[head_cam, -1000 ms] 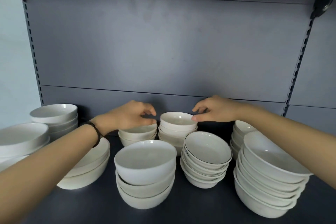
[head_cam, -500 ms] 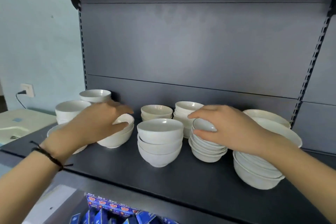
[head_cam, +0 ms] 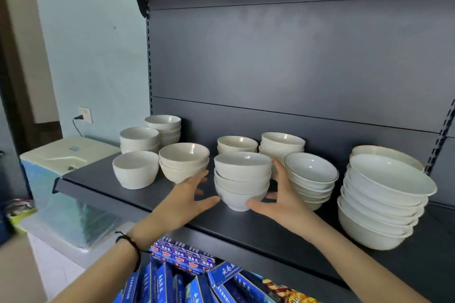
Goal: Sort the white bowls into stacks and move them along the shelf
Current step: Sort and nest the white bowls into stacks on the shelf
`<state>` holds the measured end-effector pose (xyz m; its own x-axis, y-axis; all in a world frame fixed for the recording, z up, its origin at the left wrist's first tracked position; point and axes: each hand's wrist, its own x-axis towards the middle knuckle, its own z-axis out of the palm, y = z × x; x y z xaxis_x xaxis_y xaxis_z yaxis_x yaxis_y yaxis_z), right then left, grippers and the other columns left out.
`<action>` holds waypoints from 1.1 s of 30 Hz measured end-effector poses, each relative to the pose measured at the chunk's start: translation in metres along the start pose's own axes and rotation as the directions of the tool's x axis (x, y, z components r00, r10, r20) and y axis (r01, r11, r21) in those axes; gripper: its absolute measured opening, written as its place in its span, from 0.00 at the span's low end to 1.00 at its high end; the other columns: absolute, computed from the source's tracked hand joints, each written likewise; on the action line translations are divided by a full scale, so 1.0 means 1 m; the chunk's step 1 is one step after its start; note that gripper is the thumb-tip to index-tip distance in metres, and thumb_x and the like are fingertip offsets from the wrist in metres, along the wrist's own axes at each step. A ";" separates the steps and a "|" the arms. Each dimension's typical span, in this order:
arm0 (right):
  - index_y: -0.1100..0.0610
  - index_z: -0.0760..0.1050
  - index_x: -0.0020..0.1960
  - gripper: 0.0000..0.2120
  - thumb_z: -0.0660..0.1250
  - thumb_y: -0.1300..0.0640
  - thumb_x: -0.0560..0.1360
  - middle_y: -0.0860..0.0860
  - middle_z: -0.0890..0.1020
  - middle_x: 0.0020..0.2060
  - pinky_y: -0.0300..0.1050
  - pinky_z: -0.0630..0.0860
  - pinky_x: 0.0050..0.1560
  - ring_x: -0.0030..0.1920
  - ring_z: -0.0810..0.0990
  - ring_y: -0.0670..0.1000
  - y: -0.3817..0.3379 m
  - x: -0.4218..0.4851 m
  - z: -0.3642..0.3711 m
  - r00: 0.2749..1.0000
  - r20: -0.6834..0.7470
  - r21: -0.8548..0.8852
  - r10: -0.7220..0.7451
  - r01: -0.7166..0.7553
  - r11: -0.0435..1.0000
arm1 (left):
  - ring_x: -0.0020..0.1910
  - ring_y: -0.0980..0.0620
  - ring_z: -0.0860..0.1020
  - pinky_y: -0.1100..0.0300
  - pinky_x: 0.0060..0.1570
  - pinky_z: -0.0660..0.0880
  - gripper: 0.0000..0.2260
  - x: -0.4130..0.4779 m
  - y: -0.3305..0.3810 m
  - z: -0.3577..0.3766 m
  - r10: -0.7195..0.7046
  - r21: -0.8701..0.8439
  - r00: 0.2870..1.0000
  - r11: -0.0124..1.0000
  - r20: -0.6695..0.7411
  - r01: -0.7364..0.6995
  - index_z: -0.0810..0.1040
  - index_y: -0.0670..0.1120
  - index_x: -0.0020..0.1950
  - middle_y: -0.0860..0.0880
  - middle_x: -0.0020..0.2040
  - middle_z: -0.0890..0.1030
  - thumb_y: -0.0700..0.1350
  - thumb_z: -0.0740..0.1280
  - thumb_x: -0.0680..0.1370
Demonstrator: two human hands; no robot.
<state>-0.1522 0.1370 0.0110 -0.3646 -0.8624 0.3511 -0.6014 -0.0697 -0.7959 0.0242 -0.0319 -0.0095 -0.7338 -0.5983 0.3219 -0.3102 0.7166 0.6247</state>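
Note:
Several stacks of white bowls stand on a dark grey shelf [head_cam: 248, 227]. A stack of three deep bowls [head_cam: 242, 179] sits at the front centre. My left hand [head_cam: 189, 197] is spread just left of it, thumb tip near the lowest bowl. My right hand [head_cam: 283, 194] is spread against its right side, thumb by the bottom bowl and fingers reaching up behind the rim. Neither hand curls round a bowl. A tilted stack of dark-rimmed bowls [head_cam: 311, 177] leans right beside my right hand. A tall stack of wide bowls [head_cam: 384, 202] stands at the far right.
Left of centre are a single bowl [head_cam: 135, 170], a short stack [head_cam: 184, 165] and two stacks behind [head_cam: 152, 134]. Two small stacks [head_cam: 261, 145] stand at the back. Blue boxes [head_cam: 187, 278] fill the shelf below. A white appliance [head_cam: 61, 155] sits left of the shelf end.
My hands left the back stack, passed over the left and right stacks, and now flank the front centre stack. My view has pulled back and lower.

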 end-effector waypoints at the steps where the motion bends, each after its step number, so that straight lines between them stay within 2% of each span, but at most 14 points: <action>1: 0.23 0.47 0.60 0.47 0.78 0.58 0.69 0.26 0.62 0.63 0.28 0.76 0.51 0.67 0.73 0.45 0.003 0.002 0.005 1.000 0.000 0.054 0.011 -0.011 0.998 | 0.56 0.56 0.77 0.67 0.54 0.69 0.35 0.001 0.001 0.003 -0.023 -0.073 1.000 0.997 -0.004 0.022 0.60 0.50 0.77 0.52 0.69 0.71 0.54 0.71 0.74; 3: 0.25 0.48 0.64 0.48 0.79 0.56 0.66 0.32 0.65 0.67 0.33 0.78 0.54 0.68 0.72 0.46 0.010 0.006 0.015 0.999 -0.029 0.117 0.028 -0.024 0.993 | 0.55 0.57 0.78 0.69 0.52 0.69 0.33 0.003 -0.001 0.008 -0.024 -0.137 0.998 0.990 -0.057 0.016 0.62 0.50 0.76 0.53 0.68 0.72 0.53 0.72 0.74; 4: 0.28 0.47 0.68 0.50 0.80 0.52 0.63 0.35 0.65 0.69 0.38 0.77 0.60 0.70 0.70 0.44 0.013 0.008 0.019 0.998 -0.051 0.124 0.032 -0.026 0.992 | 0.54 0.58 0.78 0.71 0.50 0.70 0.31 0.003 -0.004 0.008 -0.017 -0.142 0.994 0.990 -0.107 0.002 0.65 0.49 0.74 0.54 0.66 0.74 0.52 0.72 0.74; 7: 0.35 0.43 0.74 0.58 0.80 0.46 0.57 0.38 0.64 0.72 0.51 0.69 0.71 0.71 0.67 0.42 0.016 0.011 0.024 0.993 -0.097 0.138 0.069 -0.055 0.989 | 0.48 0.57 0.79 0.74 0.46 0.72 0.19 0.004 -0.012 0.001 -0.016 -0.149 0.918 0.988 -0.395 -0.047 0.76 0.48 0.64 0.52 0.56 0.79 0.44 0.73 0.73; 10: 0.34 0.43 0.72 0.57 0.82 0.55 0.62 0.37 0.66 0.69 0.49 0.70 0.70 0.69 0.69 0.42 0.019 0.015 0.028 0.990 -0.110 0.145 0.085 -0.068 0.987 | 0.52 0.48 0.77 0.69 0.50 0.73 0.18 0.008 -0.030 -0.015 -0.065 -0.178 0.803 0.983 -0.593 -0.052 0.75 0.47 0.60 0.50 0.56 0.73 0.39 0.73 0.72; 11: 0.34 0.43 0.72 0.57 0.81 0.58 0.64 0.36 0.66 0.68 0.47 0.71 0.68 0.68 0.70 0.41 0.020 0.017 0.030 0.989 -0.115 0.149 0.087 -0.070 0.986 | 0.53 0.47 0.76 0.63 0.53 0.75 0.20 0.009 -0.037 -0.020 -0.086 -0.193 0.784 0.980 -0.615 -0.044 0.74 0.47 0.61 0.51 0.57 0.69 0.39 0.73 0.71; 13: 0.34 0.43 0.73 0.57 0.80 0.61 0.65 0.34 0.67 0.66 0.40 0.73 0.63 0.66 0.71 0.39 0.022 0.019 0.032 0.988 -0.124 0.166 0.096 -0.074 0.983 | 0.50 0.48 0.77 0.55 0.55 0.76 0.24 0.012 -0.043 -0.023 -0.151 -0.258 0.797 0.966 -0.585 -0.006 0.71 0.47 0.64 0.50 0.58 0.65 0.39 0.75 0.70; 16: 0.35 0.43 0.73 0.56 0.80 0.63 0.65 0.33 0.67 0.63 0.28 0.76 0.49 0.63 0.72 0.37 0.025 0.021 0.035 0.985 -0.132 0.197 0.114 -0.086 0.977 | 0.50 0.47 0.77 0.54 0.58 0.76 0.31 0.014 -0.049 -0.015 -0.175 -0.283 0.857 0.959 -0.485 0.035 0.67 0.48 0.68 0.49 0.60 0.62 0.42 0.77 0.69; 18: 0.36 0.44 0.74 0.56 0.79 0.64 0.65 0.34 0.69 0.62 0.26 0.76 0.44 0.61 0.73 0.38 0.024 0.023 0.036 0.983 -0.138 0.219 0.124 -0.092 0.971 | 0.48 0.51 0.75 0.56 0.58 0.75 0.32 0.015 -0.052 -0.009 -0.153 -0.254 0.863 0.967 -0.481 0.030 0.65 0.49 0.69 0.49 0.60 0.61 0.44 0.77 0.69; 22: 0.35 0.45 0.73 0.55 0.78 0.66 0.66 0.35 0.69 0.60 0.26 0.75 0.42 0.57 0.75 0.36 0.024 0.024 0.037 0.982 -0.144 0.249 0.122 -0.083 0.965 | 0.55 0.48 0.69 0.63 0.56 0.68 0.33 0.020 -0.048 -0.002 -0.144 -0.222 0.846 0.975 -0.514 0.031 0.65 0.49 0.70 0.49 0.60 0.59 0.45 0.76 0.70; 26: 0.32 0.46 0.69 0.53 0.78 0.68 0.66 0.34 0.69 0.59 0.26 0.75 0.41 0.52 0.76 0.28 0.026 0.024 0.038 0.982 -0.154 0.259 0.110 -0.068 0.964 | 0.56 0.55 0.62 0.63 0.61 0.67 0.34 0.020 -0.047 0.007 -0.161 -0.284 0.830 0.959 -0.533 0.004 0.65 0.50 0.72 0.48 0.61 0.60 0.42 0.76 0.69; 27: 0.31 0.46 0.68 0.53 0.78 0.68 0.66 0.33 0.68 0.59 0.26 0.76 0.41 0.51 0.76 0.27 0.026 0.024 0.038 0.983 -0.155 0.258 0.103 -0.060 0.964 | 0.56 0.55 0.62 0.61 0.61 0.69 0.34 0.020 -0.048 0.007 -0.171 -0.300 0.831 0.954 -0.529 0.005 0.65 0.51 0.72 0.48 0.61 0.61 0.42 0.76 0.69; 30: 0.26 0.48 0.64 0.53 0.78 0.68 0.66 0.33 0.69 0.60 0.28 0.77 0.43 0.54 0.77 0.32 0.027 0.023 0.039 0.983 -0.166 0.259 0.083 -0.038 0.965 | 0.59 0.44 0.69 0.50 0.63 0.72 0.35 0.025 -0.050 0.004 -0.191 -0.312 0.852 0.949 -0.487 0.035 0.64 0.50 0.72 0.45 0.63 0.65 0.44 0.77 0.69; 33: 0.27 0.49 0.64 0.53 0.78 0.68 0.65 0.35 0.68 0.63 0.29 0.77 0.44 0.59 0.76 0.40 0.027 0.022 0.039 0.984 -0.163 0.271 0.068 -0.022 0.962 | 0.62 0.41 0.71 0.43 0.64 0.68 0.32 0.034 -0.048 -0.001 -0.227 -0.318 0.855 0.945 -0.467 0.078 0.64 0.49 0.68 0.48 0.60 0.71 0.46 0.77 0.69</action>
<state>-0.1489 0.0964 -0.0214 -0.5158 -0.7719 0.3716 -0.3779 -0.1843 -0.9073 0.0144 -0.0865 -0.0278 -0.2743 -0.8416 0.4652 -0.1576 0.5166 0.8416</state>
